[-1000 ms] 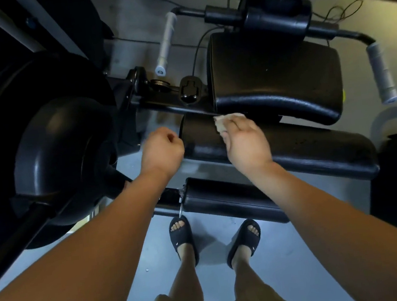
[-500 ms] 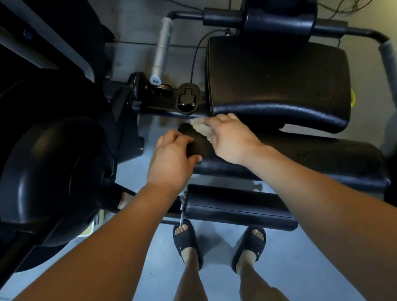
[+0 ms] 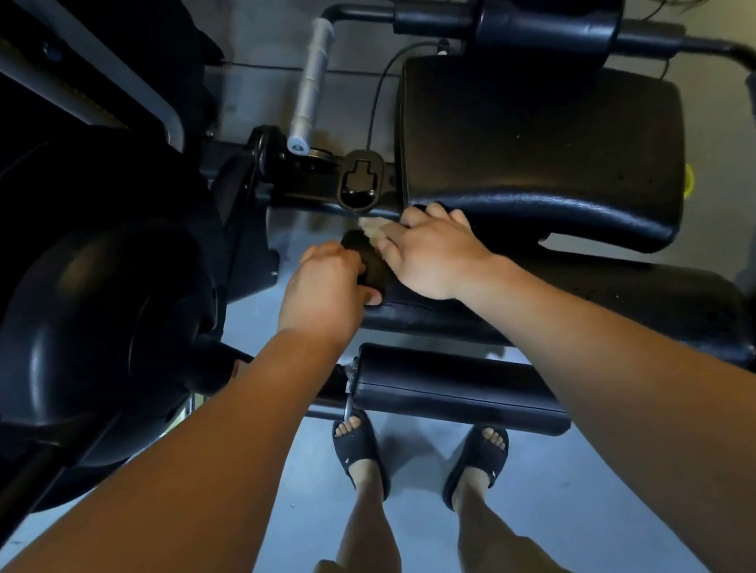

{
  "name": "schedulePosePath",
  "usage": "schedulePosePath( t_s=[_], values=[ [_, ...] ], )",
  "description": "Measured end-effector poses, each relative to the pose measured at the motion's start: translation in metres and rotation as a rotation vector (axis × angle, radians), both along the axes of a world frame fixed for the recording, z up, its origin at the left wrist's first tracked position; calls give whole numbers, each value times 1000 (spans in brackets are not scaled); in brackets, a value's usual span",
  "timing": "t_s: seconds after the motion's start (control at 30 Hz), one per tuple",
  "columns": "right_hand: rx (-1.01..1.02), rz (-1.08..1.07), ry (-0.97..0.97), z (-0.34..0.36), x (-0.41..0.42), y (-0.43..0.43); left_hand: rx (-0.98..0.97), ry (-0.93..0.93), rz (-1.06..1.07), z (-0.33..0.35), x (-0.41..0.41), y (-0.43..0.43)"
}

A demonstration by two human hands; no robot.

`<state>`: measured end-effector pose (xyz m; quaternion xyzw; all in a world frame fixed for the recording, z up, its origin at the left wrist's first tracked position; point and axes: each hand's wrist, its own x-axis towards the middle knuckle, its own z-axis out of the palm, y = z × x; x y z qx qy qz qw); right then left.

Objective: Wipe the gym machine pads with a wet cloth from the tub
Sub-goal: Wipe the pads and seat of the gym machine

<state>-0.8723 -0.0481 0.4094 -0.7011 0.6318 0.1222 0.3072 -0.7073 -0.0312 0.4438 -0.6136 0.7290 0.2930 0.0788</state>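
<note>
At the left end of the roller pad [image 3: 691, 295], the left hand [image 3: 324, 288] curls round its tip while the right hand [image 3: 429, 256] clamps the pale cloth [image 3: 374, 228] under bent fingers, a limp, light, soggy rag best held bunched beneath the palm.

Mostly black, with one pale cloth [image 3: 376, 228].
Seat pad [image 3: 541, 156], leg pad [image 3: 682, 296] and roller pad [image 3: 450, 387] all black; cloth cream-white; handle grip [image 3: 310, 80] light grey; sandals [image 3: 355, 446] black; floor [image 3: 609, 519] blue-grey.

seat pad [image 3: 540, 147] behind long pad [image 3: 631, 307], roller pad [image 3: 450, 387] nearest, round housing [image 3: 101, 339] left
</note>
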Motion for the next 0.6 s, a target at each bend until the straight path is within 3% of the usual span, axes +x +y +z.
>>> schedulePosePath(
  t_s=[0.13,0.33,0.47,0.6],
  values=[
    [12,-9,32,11,-34,15,39,-181,-50,15,-27,-1],
    [89,-66,125,25,-93,36,120,-61,-123,10,-59,10],
    [122,-184,239,26,-120,46,130,-104,-120,-5,-58,25],
    [42,-190,86,33,-93,51,64,-144,-109,-9,-63,33]
  ],
)
